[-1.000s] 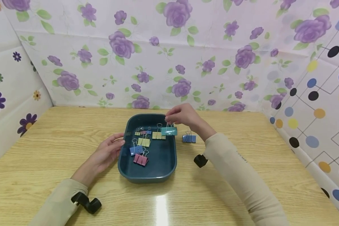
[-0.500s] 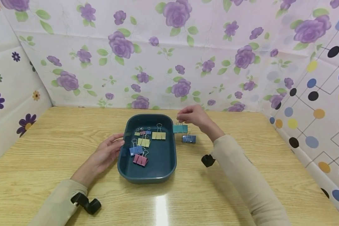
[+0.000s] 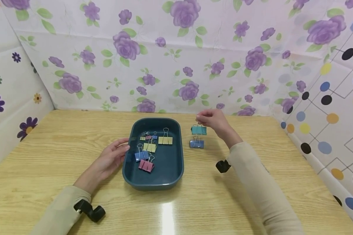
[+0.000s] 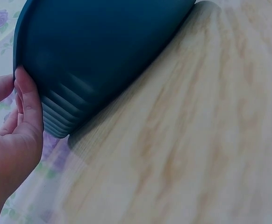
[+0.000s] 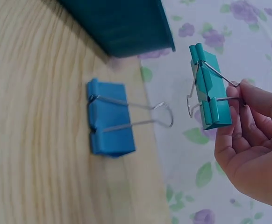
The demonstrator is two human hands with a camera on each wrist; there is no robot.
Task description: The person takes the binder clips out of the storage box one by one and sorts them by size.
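Observation:
In the head view my right hand (image 3: 216, 122) pinches a teal binder clip (image 3: 199, 130) by its wire handle, in the air beyond a blue binder clip (image 3: 196, 144) on the table. The right wrist view shows thumb and fingertips on the end of that handle, the teal clip (image 5: 210, 88) hanging sideways beside the blue clip (image 5: 110, 116). My left hand (image 3: 113, 156) touches the dark teal bin (image 3: 153, 186) at its left rim. In the left wrist view its fingers (image 4: 29, 100) lie along the outer wall of the bin.
Inside the bin lie a pink clip (image 3: 146, 165), a blue clip (image 3: 142, 156), two yellow clips (image 3: 165, 140) and several tiny ones (image 3: 148, 137). A flowered cloth (image 3: 164, 65) stands behind the wooden table (image 3: 238, 202). A dotted cloth (image 3: 332, 130) borders the right.
My right hand has carried the teal clip from over the bin's right rim rightward, out beyond the blue clip. The left hand and the bin have stayed put.

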